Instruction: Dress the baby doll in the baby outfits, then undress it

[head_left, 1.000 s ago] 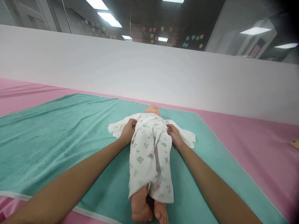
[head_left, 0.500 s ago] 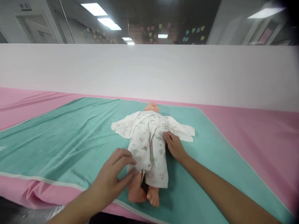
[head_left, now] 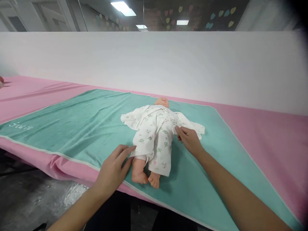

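Note:
A baby doll (head_left: pixel 162 102) lies on its back, head toward the wall and bare feet toward me. It wears white printed baby clothes (head_left: pixel 160 136) with wide sleeves spread to both sides and loose trouser legs. At the waist on the right side, my right hand (head_left: pixel 189 138) has its fingers curled and pinched at the cloth edge. Beside the left trouser cuff, my left hand (head_left: pixel 116 168) is open, its fingers stretched out and the fingertips touching the cloth. Both of the doll's feet (head_left: pixel 139 177) stick out below the cuffs.
Under the doll is a green blanket (head_left: pixel 79 128) with a white edge, laid over a pink cloth (head_left: pixel 269 134) on a table. A white wall (head_left: pixel 154 61) with a mirror or glass above it stands behind. Part of another object (head_left: pixel 2 81) shows at the far left edge.
The view has tilted down and turned left. My left hand has come to the cuff of the left trouser leg. My right hand has shifted slightly outward, its fingers more curled.

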A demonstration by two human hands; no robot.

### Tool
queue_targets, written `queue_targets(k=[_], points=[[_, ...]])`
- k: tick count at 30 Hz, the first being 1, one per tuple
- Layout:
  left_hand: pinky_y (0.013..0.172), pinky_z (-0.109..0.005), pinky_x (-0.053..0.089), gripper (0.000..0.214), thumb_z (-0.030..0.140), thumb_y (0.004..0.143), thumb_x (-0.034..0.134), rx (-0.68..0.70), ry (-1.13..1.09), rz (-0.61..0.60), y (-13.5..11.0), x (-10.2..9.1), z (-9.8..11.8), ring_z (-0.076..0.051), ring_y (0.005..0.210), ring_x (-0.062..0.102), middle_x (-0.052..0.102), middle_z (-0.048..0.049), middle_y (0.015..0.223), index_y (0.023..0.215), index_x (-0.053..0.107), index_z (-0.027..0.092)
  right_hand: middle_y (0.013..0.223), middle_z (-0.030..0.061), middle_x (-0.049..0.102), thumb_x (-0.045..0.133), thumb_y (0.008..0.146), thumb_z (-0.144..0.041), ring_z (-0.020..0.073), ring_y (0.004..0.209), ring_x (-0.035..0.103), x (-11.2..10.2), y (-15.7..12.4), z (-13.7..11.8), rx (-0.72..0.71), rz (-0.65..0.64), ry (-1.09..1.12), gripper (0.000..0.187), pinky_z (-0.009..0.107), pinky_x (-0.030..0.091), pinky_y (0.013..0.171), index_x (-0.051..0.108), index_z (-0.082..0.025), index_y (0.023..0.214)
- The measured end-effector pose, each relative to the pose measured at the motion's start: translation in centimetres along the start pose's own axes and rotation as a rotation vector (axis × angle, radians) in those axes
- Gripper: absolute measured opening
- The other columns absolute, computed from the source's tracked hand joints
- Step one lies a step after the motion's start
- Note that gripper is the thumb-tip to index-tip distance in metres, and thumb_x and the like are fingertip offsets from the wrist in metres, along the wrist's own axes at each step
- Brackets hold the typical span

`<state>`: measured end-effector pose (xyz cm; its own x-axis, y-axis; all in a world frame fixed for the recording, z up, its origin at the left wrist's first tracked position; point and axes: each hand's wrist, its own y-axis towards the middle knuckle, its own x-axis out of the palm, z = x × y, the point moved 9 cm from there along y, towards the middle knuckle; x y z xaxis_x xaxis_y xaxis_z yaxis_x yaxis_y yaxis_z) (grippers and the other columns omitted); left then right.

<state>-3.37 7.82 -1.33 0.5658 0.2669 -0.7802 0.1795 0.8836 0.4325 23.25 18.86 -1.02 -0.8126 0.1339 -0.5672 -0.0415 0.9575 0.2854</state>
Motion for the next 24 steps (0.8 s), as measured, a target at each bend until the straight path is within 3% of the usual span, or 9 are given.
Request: queue_targets(k=[3, 6, 11, 14, 16, 18, 21, 22, 24], points=[[0.08, -0.03, 0.045, 0.025, 0.026, 0.091, 0.042, -0.026, -0.079, 0.018, 0.1, -0.2, 0.1, -0.018, 0.095, 0.055, 0.057, -0.0041, 0.108, 0.113, 0.054, 0.024, 0.052, -0.0001, 0.052, 0.043, 0.082, -0.062, 0.0132, 0.049, 0.045, 2.7, -0.8, -0.5, 0.058, -0.201, 0.011, 0.051, 0.026, 0.032, 0.048, 0.044, -0.019, 0.053], [0.079, -0.029, 0.044, 0.017, 0.029, 0.09, 0.044, -0.098, -0.244, 0.019, 1.0, -0.8, 0.4, -0.017, 0.09, 0.054, 0.059, -0.0027, 0.099, 0.095, 0.059, 0.021, 0.051, -0.0009, 0.052, 0.045, 0.081, -0.062, 0.0128, 0.048, 0.045, 4.2, -1.4, -0.8, 0.103, -0.295, 0.068, 0.05, 0.026, 0.032, 0.047, 0.043, -0.02, 0.054], [0.071, -0.026, 0.042, 0.026, 0.036, 0.087, 0.05, -0.318, -0.708, -0.14, 2.4, -0.4, 0.3, -0.015, 0.077, 0.052, 0.057, -0.0007, 0.081, 0.069, 0.057, 0.018, 0.05, -0.0028, 0.046, 0.048, 0.082, -0.054, 0.0116, 0.049, 0.042, 3.0, -0.6, -0.2, 0.078, -0.219, 0.091, 0.046, 0.025, 0.032, 0.049, 0.037, -0.02, 0.053], [0.071, -0.026, 0.042, 0.029, 0.039, 0.087, 0.049, -0.464, -0.959, -0.26, 2.2, 0.9, 0.1, -0.016, 0.077, 0.052, 0.056, -0.001, 0.075, 0.069, 0.057, 0.017, 0.047, -0.0039, 0.04, 0.049, 0.081, -0.042, 0.0102, 0.047, 0.037, 2.4, 0.0, 1.2, 0.079, -0.262, -0.012, 0.041, 0.024, 0.027, 0.047, 0.033, -0.019, 0.05], [0.071, -0.026, 0.041, 0.03, 0.041, 0.087, 0.05, -0.501, -0.976, -0.29, 2.0, 1.3, -0.1, -0.016, 0.075, 0.051, 0.054, -0.0006, 0.072, 0.071, 0.058, 0.017, 0.046, -0.0043, 0.035, 0.05, 0.079, -0.035, 0.0094, 0.047, 0.031, 1.7, 0.4, 1.5, 0.033, -0.247, -0.158, 0.039, 0.025, 0.022, 0.046, 0.029, -0.019, 0.05], [0.066, -0.024, 0.038, 0.032, 0.043, 0.087, 0.05, -0.476, -0.888, -0.23, 2.0, 0.9, -0.5, -0.013, 0.069, 0.047, 0.05, 0.0012, 0.069, 0.067, 0.054, 0.017, 0.046, -0.0042, 0.032, 0.051, 0.079, -0.033, 0.0094, 0.048, 0.027, 0.1, 0.4, 0.0, -0.088, -0.096, -0.323, 0.04, 0.026, 0.019, 0.047, 0.027, -0.019, 0.051], [0.063, -0.023, 0.035, 0.034, 0.044, 0.087, 0.049, -0.379, -0.757, -0.108, 2.3, -0.3, -0.3, -0.011, 0.068, 0.042, 0.045, 0.0026, 0.07, 0.066, 0.049, 0.017, 0.05, -0.0036, 0.036, 0.051, 0.084, -0.037, 0.0097, 0.05, 0.03, -1.0, -1.4, -4.9, -0.318, 0.134, -0.385, 0.039, 0.026, 0.023, 0.049, 0.033, -0.018, 0.054], [0.064, -0.023, 0.034, 0.034, 0.044, 0.088, 0.048, -0.35, -0.74, -0.092, 2.4, -0.5, 0.0, -0.011, 0.069, 0.042, 0.045, 0.0026, 0.071, 0.067, 0.048, 0.017, 0.052, -0.0032, 0.04, 0.05, 0.086, -0.037, 0.0097, 0.051, 0.033, -0.5, -2.4, -6.6, -0.389, 0.129, -0.344, 0.038, 0.026, 0.026, 0.051, 0.037, -0.018, 0.056], [0.063, -0.023, 0.034, 0.036, 0.044, 0.089, 0.045, -0.325, -0.731, -0.097, 2.5, -0.5, 0.5, -0.011, 0.067, 0.04, 0.043, 0.003, 0.07, 0.066, 0.046, 0.017, 0.061, -0.0014, 0.049, 0.049, 0.088, -0.038, 0.0102, 0.057, 0.042, 2.4, -4.5, -9.7, -0.512, -0.032, -0.239, 0.031, 0.025, 0.031, 0.055, 0.047, -0.019, 0.064]])
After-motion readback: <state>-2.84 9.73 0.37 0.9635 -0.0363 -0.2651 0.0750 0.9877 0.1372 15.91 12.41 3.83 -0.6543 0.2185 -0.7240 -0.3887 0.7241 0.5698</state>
